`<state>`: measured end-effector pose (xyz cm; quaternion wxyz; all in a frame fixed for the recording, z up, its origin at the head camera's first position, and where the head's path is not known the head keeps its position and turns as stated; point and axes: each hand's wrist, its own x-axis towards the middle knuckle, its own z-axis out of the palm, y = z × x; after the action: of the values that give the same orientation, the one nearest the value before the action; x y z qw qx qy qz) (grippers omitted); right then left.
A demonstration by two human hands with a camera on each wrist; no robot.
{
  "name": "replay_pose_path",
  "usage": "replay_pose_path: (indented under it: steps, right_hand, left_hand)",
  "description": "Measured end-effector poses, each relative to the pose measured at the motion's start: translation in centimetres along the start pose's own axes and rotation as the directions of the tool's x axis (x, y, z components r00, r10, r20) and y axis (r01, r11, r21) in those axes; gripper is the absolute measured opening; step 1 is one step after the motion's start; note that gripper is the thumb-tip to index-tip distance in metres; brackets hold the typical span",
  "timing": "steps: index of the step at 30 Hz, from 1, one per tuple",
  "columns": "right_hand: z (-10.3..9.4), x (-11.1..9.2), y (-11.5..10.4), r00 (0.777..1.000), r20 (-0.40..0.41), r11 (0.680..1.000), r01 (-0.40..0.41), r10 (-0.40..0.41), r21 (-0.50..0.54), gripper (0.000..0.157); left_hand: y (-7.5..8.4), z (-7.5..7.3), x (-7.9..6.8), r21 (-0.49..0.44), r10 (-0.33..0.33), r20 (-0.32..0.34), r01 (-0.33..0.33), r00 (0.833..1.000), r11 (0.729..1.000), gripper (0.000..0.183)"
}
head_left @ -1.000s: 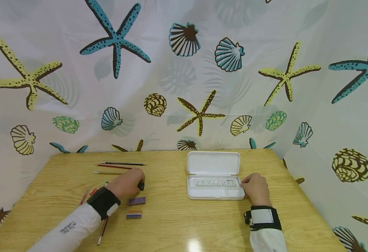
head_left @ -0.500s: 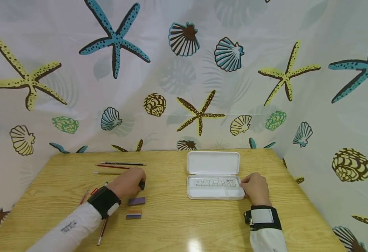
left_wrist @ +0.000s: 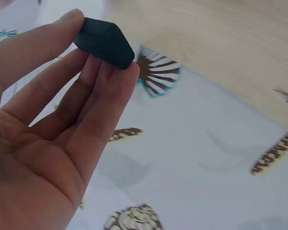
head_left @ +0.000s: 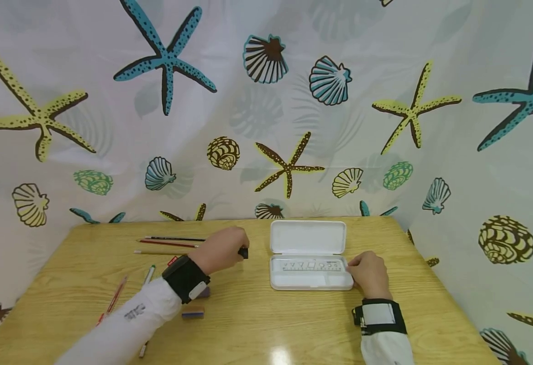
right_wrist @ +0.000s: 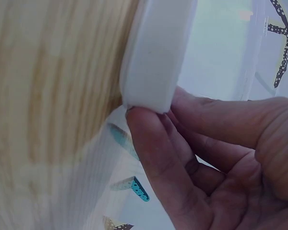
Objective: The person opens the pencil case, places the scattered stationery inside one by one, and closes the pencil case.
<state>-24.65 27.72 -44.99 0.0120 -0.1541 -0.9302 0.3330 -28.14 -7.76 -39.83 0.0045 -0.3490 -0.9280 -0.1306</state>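
Note:
My left hand (head_left: pixel 222 249) pinches a small black wedge-shaped block (left_wrist: pixel 104 42) between thumb and fingertips, above the table to the left of a white pencil case (head_left: pixel 293 280). The case lies with its lid (head_left: pixel 308 237) folded back, and a clear ruler (head_left: pixel 312 265) with cut-out shapes is in its base. At the right end of the base, my right hand (head_left: pixel 371 274) pinches the case's corner. The right wrist view has the thumb on one side of the white wall (right_wrist: pixel 151 62) and a finger under its end.
Pencils, one yellow (head_left: pixel 156 252), lie at the back left. A green-tipped marker (head_left: pixel 149 275) and a red pencil (head_left: pixel 117 294) lie by my left sleeve. Nearer are a blue-and-orange eraser (head_left: pixel 193 314) and a partly hidden purple block (head_left: pixel 205 292). Patterned cloth (head_left: pixel 266 192) bounds the table.
My left hand has moved right and slightly farther back with the black block, toward the pencil case. Its forearm now covers most of the purple block. The right hand stays at the case.

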Motion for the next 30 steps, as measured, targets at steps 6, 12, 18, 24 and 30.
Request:
replay_pose_path:
  steps: [6, 12, 18, 24, 30]
  right_hand:
    - [0.0, 0.0, -0.1, 1.0, 0.001, 1.0, 0.003, -0.003, -0.006, 0.014]
    - [-0.1, -0.1, 0.0, 1.0, 0.003, 1.0, 0.007, -0.007, -0.006, 0.014]
    - [-0.1, -0.2, 0.0, 1.0, 0.0, 1.0, 0.008, -0.008, -0.008, 0.014]
    - [0.1, -0.2, 0.2, 1.0, 0.0, 1.0, 0.004, -0.004, -0.006, 0.013]
    - [0.1, 0.2, 0.3, 1.0, -0.002, 1.0, 0.008, -0.008, -0.01, 0.013]
  left_hand:
    - [3.2, -0.4, 2.4, -0.01, 0.087, -0.01, -0.087, 0.996, 0.996, 0.008]
    - [5.7, 0.5, 3.9, -0.025, 0.138, 0.021, -0.137, 0.99, 0.99, 0.007]
    - [7.1, 2.4, 4.7, -0.027, 0.156, 0.045, -0.155, 0.987, 0.988, 0.005]
    - [7.7, 3.6, 5.0, -0.031, 0.122, 0.078, -0.12, 0.989, 0.992, 0.007]
    - [7.9, 4.4, 5.3, -0.011, 0.086, 0.088, -0.085, 0.992, 0.996, 0.013]
